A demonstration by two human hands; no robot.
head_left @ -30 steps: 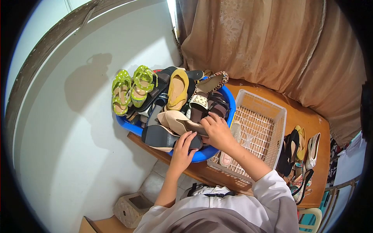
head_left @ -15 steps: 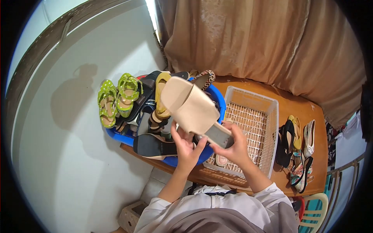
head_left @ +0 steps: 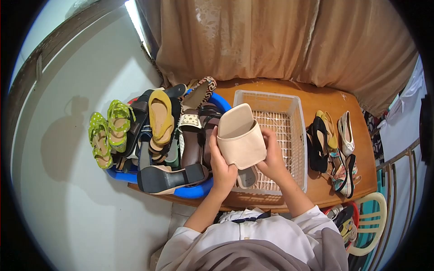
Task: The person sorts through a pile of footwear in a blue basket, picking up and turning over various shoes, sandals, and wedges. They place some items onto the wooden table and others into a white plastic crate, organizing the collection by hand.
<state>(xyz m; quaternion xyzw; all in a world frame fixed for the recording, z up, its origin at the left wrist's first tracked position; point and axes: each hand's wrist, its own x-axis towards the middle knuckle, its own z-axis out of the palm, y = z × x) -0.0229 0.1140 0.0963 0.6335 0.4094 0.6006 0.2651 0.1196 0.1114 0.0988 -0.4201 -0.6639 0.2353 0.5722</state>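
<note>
Between my hands is a beige slide sandal (head_left: 242, 147) with one wide strap, its toe end pointing away from me. My left hand (head_left: 222, 165) is closed on its left side, the thumb near the lower edge of the strap. My right hand (head_left: 273, 158) grips the right side. The sandal is held up over the left part of a clear plastic crate (head_left: 299, 144). To the left, a blue tub (head_left: 192, 191) is heaped with shoes, including a yellow flat (head_left: 159, 118), green dotted sandals (head_left: 100, 142) and an upturned dark-soled sandal (head_left: 167, 178).
On the wooden table's (head_left: 361, 162) right side lie black shoes (head_left: 318, 147), a yellow shoe (head_left: 331, 131), a white flat (head_left: 346, 135) and patterned wedges (head_left: 342, 174). A brown curtain (head_left: 253, 40) hangs behind. A pale plastic chair (head_left: 375, 221) and a red container (head_left: 355, 210) with shoes stand lower right.
My hands have turned the slide sandal from a leftward tilt to nearly straight ahead, bringing it from over the tub to the crate's left side. The camera view has swung right.
</note>
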